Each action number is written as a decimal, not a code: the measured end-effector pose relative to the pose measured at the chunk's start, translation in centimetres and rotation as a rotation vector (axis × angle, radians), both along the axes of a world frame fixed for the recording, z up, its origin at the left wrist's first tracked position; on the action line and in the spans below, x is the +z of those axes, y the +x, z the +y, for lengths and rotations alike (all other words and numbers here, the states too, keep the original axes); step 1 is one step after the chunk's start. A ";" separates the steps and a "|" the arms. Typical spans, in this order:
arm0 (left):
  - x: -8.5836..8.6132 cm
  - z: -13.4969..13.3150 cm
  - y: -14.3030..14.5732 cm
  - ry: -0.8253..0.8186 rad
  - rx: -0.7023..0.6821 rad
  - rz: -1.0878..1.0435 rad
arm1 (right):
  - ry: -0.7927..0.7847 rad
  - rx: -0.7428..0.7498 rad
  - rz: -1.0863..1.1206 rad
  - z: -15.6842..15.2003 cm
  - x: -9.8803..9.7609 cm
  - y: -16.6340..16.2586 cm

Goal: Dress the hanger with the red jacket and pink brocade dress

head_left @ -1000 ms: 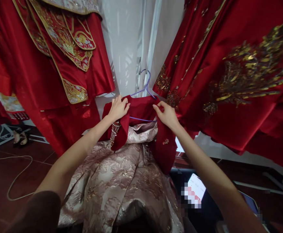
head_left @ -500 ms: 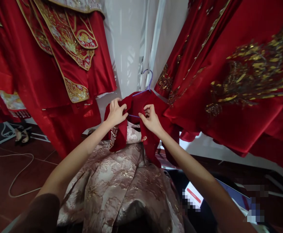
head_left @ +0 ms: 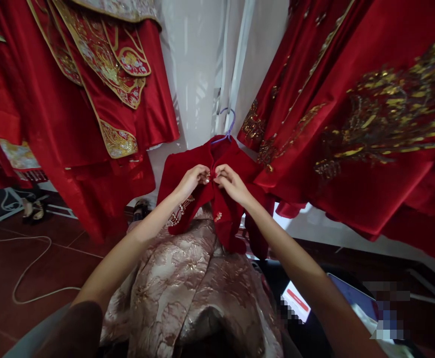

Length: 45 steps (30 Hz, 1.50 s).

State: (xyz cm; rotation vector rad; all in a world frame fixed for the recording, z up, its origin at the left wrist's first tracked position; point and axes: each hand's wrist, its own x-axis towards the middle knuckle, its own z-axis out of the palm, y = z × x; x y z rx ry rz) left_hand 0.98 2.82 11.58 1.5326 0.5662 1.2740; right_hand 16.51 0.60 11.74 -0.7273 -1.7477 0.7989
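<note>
Head view. A dark red velvet jacket (head_left: 217,199) hung on a purple hanger (head_left: 228,124), whose hook rose above the collar against a white curtain (head_left: 198,74). The jacket sat at the centre of the view, between two groups of hanging garments.

The left hand (head_left: 193,179) was at the jacket's front closure, just below the collar. Its fingers were curled nearly closed and pinched the left front edge of the velvet. The right hand (head_left: 229,183) met it from the opposite side, fingertips touching or almost touching those of the left hand. Its fingers were likewise bent and pinched the right front edge at the same height. Whether a button or clasp lay between the fingertips could not be told.

A beaded ornament (head_left: 180,214) showed on the jacket's lower left panel, and a small gold motif (head_left: 218,217) on the panel below the hands. Under the jacket spread a pale pink brocade skirt (head_left: 187,288), reaching toward the bottom edge of the view.

Red satin robes with gold embroidery (head_left: 101,74) hung at the left; a further red embroidered robe (head_left: 370,124) hung at the right, close beside the jacket's shoulder. A white cable (head_left: 27,278) lay on the dark red floor (head_left: 1,263) at lower left. A device with a lit screen (head_left: 295,303) lay at lower right.
</note>
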 end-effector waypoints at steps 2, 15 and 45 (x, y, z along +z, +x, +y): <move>-0.6 -0.5 -0.4 0.021 -0.020 -0.045 | -0.078 0.028 0.015 -0.1 0.0 0.6; -1.7 -1.8 -1.1 0.416 0.294 0.318 | 0.056 -0.056 -0.028 -0.9 -0.3 0.5; 0.2 -3.7 -1.6 0.718 0.444 0.725 | 0.193 -0.224 -0.175 -1.8 -0.7 0.7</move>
